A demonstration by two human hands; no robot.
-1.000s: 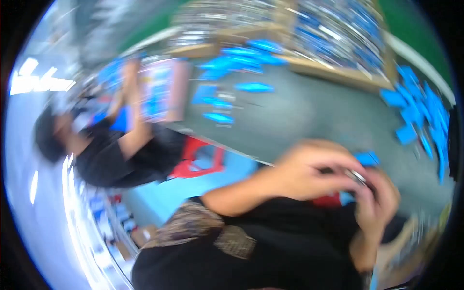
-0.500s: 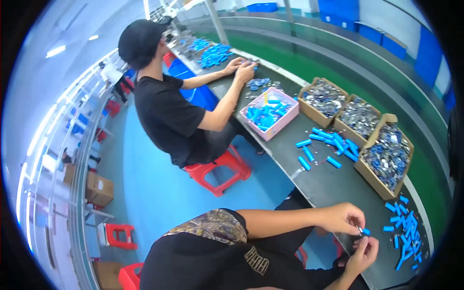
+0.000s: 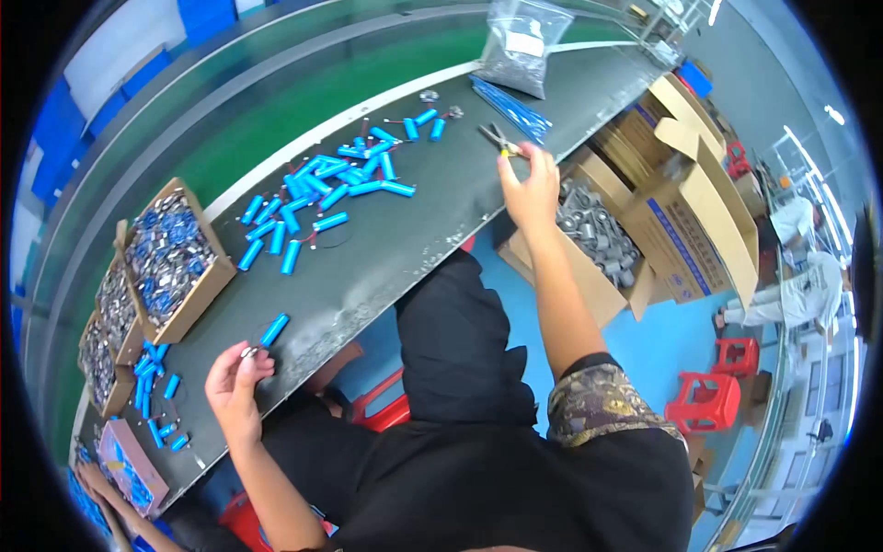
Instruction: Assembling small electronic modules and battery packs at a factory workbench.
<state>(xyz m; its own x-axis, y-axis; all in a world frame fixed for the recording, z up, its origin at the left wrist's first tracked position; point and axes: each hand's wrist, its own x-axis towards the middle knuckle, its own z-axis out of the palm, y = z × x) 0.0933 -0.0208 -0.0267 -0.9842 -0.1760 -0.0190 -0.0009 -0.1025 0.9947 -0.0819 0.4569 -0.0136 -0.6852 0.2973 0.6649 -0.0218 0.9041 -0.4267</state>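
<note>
My left hand (image 3: pixel 237 382) is closed at the near edge of the bench, pinching a small silver part. A blue cylindrical battery (image 3: pixel 274 329) sticks out beside those fingertips; how it joins the silver part cannot be made out. Farther right, my right hand (image 3: pixel 533 189) reaches over the bench, its fingers closed around the handles of small pliers (image 3: pixel 497 138). The plier jaws point away to the far left, spread apart. Beyond the pliers lies a bundle of thin blue strips (image 3: pixel 513 110). Between my hands, farther back, is a loose pile of blue batteries with thin wires (image 3: pixel 336 179).
Cardboard trays of small metal parts (image 3: pixel 175 262) stand at left. A pink box (image 3: pixel 129 465) and another person's hands (image 3: pixel 97 483) are at lower left. A clear bag (image 3: pixel 522 46) stands far right. Beside the bench, an open carton (image 3: pixel 589 285) holds grey rings; red stools (image 3: pixel 704 402) stand beyond.
The view has swung to the right along the bench. My hands, close together at a blue battery before, are now apart; the right one has moved out to the pliers.
</note>
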